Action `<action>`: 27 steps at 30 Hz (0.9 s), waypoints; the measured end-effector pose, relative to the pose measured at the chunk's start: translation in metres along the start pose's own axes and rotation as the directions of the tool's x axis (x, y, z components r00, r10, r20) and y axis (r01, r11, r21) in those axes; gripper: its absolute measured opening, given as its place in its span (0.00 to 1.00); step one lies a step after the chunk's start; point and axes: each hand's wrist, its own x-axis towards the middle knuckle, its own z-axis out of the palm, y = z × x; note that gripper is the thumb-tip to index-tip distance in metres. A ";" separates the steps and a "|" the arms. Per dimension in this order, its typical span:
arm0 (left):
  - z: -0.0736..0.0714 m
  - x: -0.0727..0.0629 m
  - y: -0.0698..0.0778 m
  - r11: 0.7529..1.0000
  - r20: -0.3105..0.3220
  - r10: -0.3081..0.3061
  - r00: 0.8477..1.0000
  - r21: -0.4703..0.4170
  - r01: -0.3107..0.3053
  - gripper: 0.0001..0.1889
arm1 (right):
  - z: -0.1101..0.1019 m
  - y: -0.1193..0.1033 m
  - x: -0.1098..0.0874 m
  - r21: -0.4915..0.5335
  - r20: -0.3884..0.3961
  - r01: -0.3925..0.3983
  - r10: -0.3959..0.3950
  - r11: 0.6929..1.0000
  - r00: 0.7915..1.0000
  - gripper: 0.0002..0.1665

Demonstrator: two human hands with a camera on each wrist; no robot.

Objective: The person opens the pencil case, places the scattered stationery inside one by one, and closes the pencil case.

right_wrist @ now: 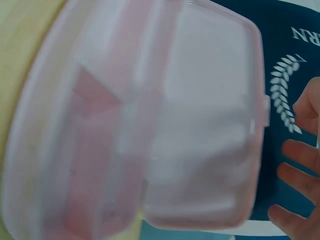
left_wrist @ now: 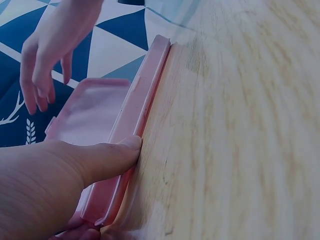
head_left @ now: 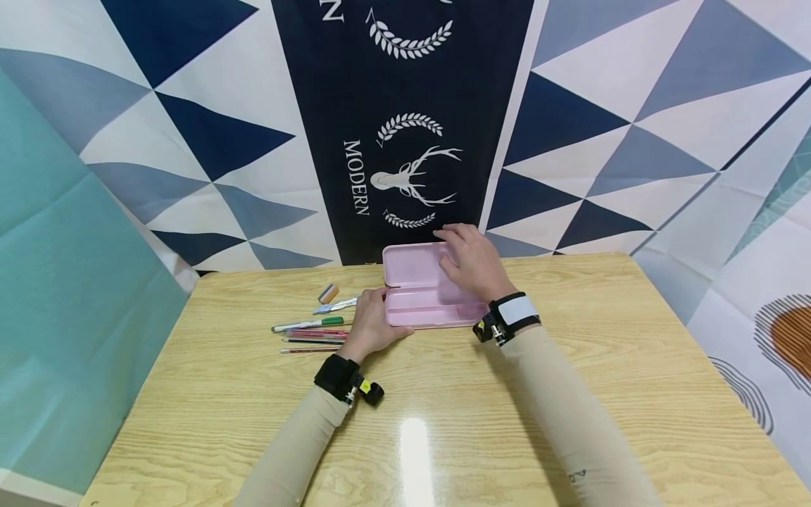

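A pink pencil case (head_left: 418,317) lies open on the wooden table, its lid (head_left: 410,266) tipped back toward the wall. Inside its tray a divider shows in the right wrist view. My left hand (head_left: 370,325) grips the case by its left end, thumb (left_wrist: 112,157) along the front wall and fingers at the side. Over the right part of the lid hovers my right hand (head_left: 474,262), its fingers loosely spread and apart from the lid in the right wrist view.
Left of the case lie a green-capped marker (head_left: 308,324), several pens and pencils (head_left: 310,341), a light blue pair of compasses or similar tool (head_left: 336,305) and an eraser (head_left: 328,293). A patterned cloth wall (head_left: 405,91) rises directly behind the table's far edge (head_left: 557,258).
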 end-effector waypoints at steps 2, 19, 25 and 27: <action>0.000 0.000 0.000 1.000 -0.003 0.008 1.000 -0.001 -0.008 0.51 | -0.005 0.000 0.002 0.009 -0.008 -0.005 0.005 1.000 1.000 0.27; 0.000 -0.001 -0.001 1.000 -0.003 0.025 1.000 0.005 -0.025 0.51 | -0.006 0.019 -0.013 0.142 0.052 -0.181 0.175 0.973 0.983 0.29; -0.001 -0.001 0.000 1.000 0.000 0.027 1.000 0.016 -0.027 0.51 | -0.011 0.026 -0.019 0.183 0.062 -0.234 0.227 0.955 0.972 0.29; -0.001 -0.001 0.000 1.000 0.002 0.020 1.000 0.017 -0.020 0.51 | -0.013 0.029 -0.021 0.185 0.056 -0.238 0.231 0.954 0.971 0.28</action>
